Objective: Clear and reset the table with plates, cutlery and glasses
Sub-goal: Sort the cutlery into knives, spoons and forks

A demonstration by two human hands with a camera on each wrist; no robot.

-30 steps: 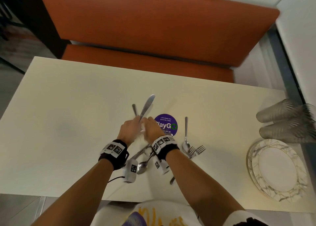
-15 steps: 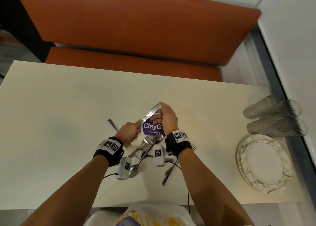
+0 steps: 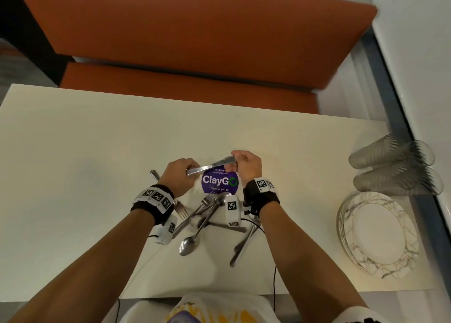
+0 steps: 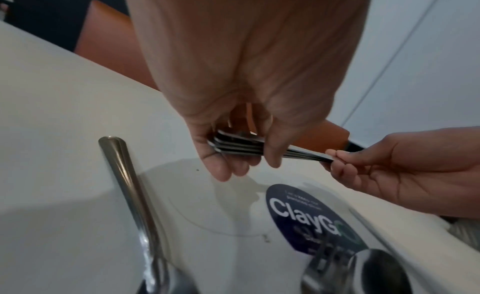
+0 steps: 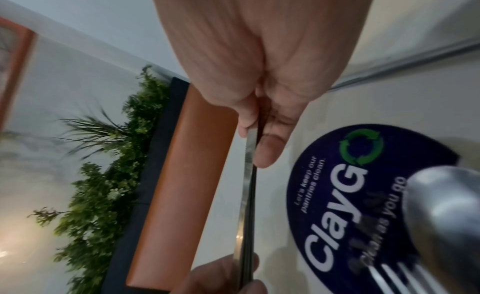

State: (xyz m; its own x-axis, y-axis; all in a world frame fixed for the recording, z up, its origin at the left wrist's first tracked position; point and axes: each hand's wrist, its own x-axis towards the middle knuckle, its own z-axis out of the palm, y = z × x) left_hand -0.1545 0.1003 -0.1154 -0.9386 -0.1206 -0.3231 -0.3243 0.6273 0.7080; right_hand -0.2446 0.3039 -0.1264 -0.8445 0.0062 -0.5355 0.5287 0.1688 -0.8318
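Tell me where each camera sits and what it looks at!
Head: on the person's head, looking down at the table; both forearms, left hand and right hand show.
Left wrist: looks along the left hand gripping the knives; the right hand shows too.
Right wrist: looks along the right hand pinching the knives' other end.
All three share the knives and the ClayGo sticker.

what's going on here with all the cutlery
A person is gathering table knives into a bundle: the left hand grips the handle end of the stacked knives and the right hand pinches the blade end, just above the purple ClayGo sticker. A loose pile of spoons and forks lies on the table near the wrists. Stacked plates and tipped-over glasses sit at the right edge.
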